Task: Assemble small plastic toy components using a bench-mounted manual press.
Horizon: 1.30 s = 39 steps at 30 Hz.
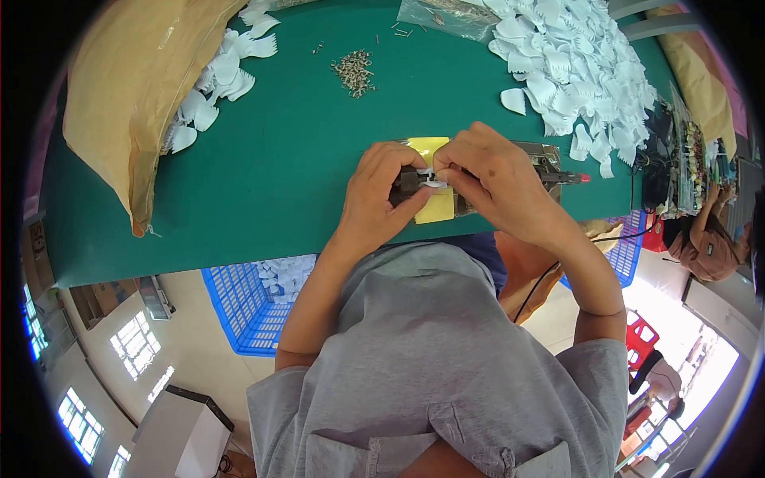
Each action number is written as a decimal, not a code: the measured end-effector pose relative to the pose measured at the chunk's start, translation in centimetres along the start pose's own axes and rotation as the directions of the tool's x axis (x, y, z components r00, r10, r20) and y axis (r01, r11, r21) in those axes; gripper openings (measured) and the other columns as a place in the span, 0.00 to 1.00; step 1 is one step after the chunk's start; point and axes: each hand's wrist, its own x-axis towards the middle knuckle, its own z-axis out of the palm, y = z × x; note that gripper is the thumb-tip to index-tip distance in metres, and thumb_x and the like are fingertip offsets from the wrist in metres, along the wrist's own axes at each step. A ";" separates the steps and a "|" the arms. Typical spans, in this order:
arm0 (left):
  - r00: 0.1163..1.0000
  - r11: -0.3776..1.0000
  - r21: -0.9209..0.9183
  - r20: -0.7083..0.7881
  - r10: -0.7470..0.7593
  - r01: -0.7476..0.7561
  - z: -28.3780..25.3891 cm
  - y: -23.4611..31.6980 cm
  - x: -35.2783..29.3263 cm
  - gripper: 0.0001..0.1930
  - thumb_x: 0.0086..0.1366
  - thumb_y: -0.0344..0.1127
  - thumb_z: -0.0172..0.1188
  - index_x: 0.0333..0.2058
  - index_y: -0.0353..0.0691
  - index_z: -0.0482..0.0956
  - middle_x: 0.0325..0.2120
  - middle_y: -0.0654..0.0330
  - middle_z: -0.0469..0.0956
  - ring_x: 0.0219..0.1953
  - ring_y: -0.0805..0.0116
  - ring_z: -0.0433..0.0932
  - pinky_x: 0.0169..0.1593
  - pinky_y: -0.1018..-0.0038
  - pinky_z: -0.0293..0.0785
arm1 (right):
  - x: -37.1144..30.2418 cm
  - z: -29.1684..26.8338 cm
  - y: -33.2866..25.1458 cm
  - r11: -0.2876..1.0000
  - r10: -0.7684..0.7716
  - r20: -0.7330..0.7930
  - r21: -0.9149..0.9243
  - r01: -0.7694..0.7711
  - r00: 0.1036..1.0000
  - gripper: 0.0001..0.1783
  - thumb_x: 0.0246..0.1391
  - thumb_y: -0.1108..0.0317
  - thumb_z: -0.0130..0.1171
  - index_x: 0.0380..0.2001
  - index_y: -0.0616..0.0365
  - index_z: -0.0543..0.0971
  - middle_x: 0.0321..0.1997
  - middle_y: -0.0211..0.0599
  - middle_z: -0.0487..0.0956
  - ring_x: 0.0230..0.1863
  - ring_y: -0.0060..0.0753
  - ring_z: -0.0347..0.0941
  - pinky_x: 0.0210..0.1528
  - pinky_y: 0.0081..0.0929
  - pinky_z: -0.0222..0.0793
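My left hand (374, 191) and my right hand (488, 174) meet at the near edge of the green table (271, 175). Both pinch a small white plastic piece (433, 182) between their fingertips. The piece sits on a dark metal fixture (408, 183) that rests on a yellow pad (437, 209). The fixture runs on to the right under my right hand and ends in a red tip (583, 178). My fingers hide most of the piece.
A heap of white fan-shaped pieces (574, 72) lies at the far right. More of them (219, 76) spill beside a brown paper bag (131, 88) on the left. Small metal parts (354, 72) sit mid-table. A blue basket (251, 307) stands below, and another person (705, 239) works at the right.
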 end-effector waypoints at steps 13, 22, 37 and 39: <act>1.000 0.999 -0.015 -0.006 -0.029 0.029 0.0 0.3 0.1 0.21 0.54 0.25 0.75 0.46 0.40 0.78 0.43 0.58 0.80 0.48 0.57 0.79 0.50 0.66 0.76 | -0.3 0.7 -0.9 0.996 0.016 -0.068 -0.091 -0.022 0.998 0.05 0.55 0.74 0.67 0.34 0.57 0.80 0.31 0.36 0.78 0.37 0.43 0.73 0.38 0.39 0.70; 1.000 1.000 0.005 0.008 -0.024 0.024 -0.3 0.2 0.2 0.22 0.55 0.27 0.76 0.48 0.40 0.79 0.43 0.57 0.80 0.46 0.55 0.79 0.48 0.65 0.77 | -1.1 2.0 -1.1 0.995 0.000 -0.251 -0.098 -0.026 0.968 0.07 0.49 0.75 0.71 0.31 0.55 0.82 0.30 0.31 0.79 0.36 0.40 0.75 0.37 0.36 0.72; 0.997 0.994 0.088 0.038 -0.063 0.060 0.5 0.3 0.5 0.14 0.55 0.38 0.77 0.40 0.45 0.86 0.41 0.63 0.81 0.46 0.60 0.77 0.48 0.63 0.70 | -0.8 0.6 0.1 0.919 0.317 -0.089 0.275 -0.282 0.944 0.11 0.55 0.75 0.72 0.41 0.57 0.82 0.34 0.26 0.82 0.37 0.23 0.78 0.42 0.25 0.74; 1.000 0.997 0.076 0.001 -0.016 0.016 0.7 0.3 0.4 0.13 0.55 0.38 0.77 0.39 0.45 0.86 0.39 0.63 0.81 0.45 0.60 0.77 0.49 0.63 0.70 | -2.1 -0.9 0.8 0.918 0.328 -0.242 0.311 -0.248 0.913 0.10 0.61 0.74 0.70 0.44 0.60 0.83 0.41 0.26 0.83 0.41 0.16 0.78 0.48 0.19 0.75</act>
